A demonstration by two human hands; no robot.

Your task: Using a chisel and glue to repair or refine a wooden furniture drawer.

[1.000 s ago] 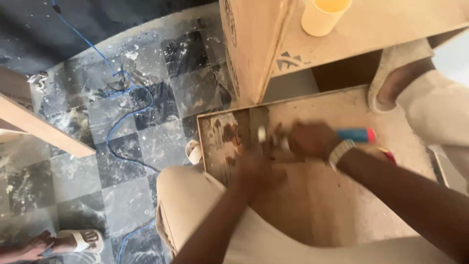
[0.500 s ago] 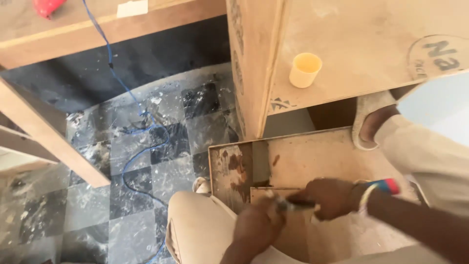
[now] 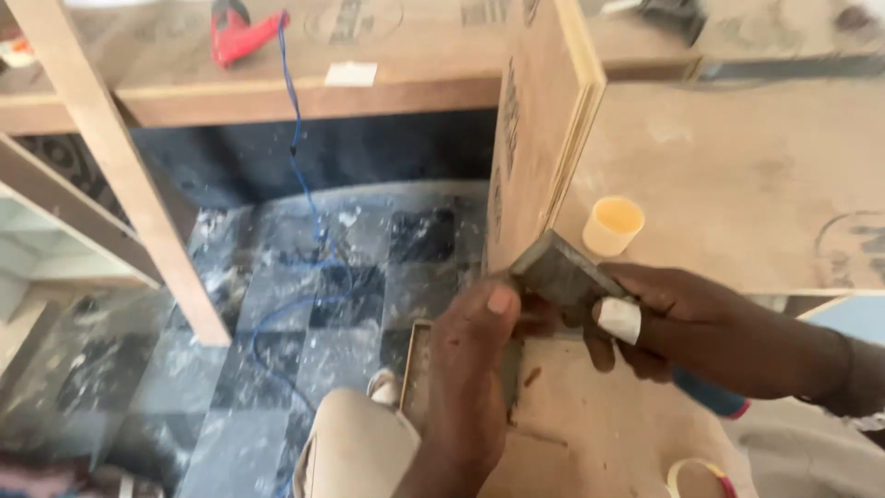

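Observation:
My right hand [image 3: 687, 323], with a white strip of tape around one finger, grips a flat grey metal scraper blade [image 3: 560, 269]; a bit of its blue handle [image 3: 710, 392] shows under the hand. My left hand [image 3: 472, 364] comes up from below, its thumb pressed against the blade's left edge. The blade's tip sits near the lower edge of an upright plywood panel [image 3: 535, 138]. Beneath both hands lies a dusty board [image 3: 590, 424] with a dark smeared patch.
A small yellow cup [image 3: 613, 224] stands on the plywood surface just right of the panel. A red power tool [image 3: 235, 28] with a blue cable [image 3: 295, 166] lies on the far bench. A wooden post [image 3: 120, 175] rises at left. A tape roll [image 3: 691, 475] lies at bottom right.
Both hands have come up off the board and now hold the scraper blade by the plywood panel's edge. The view has tilted up toward the bench.

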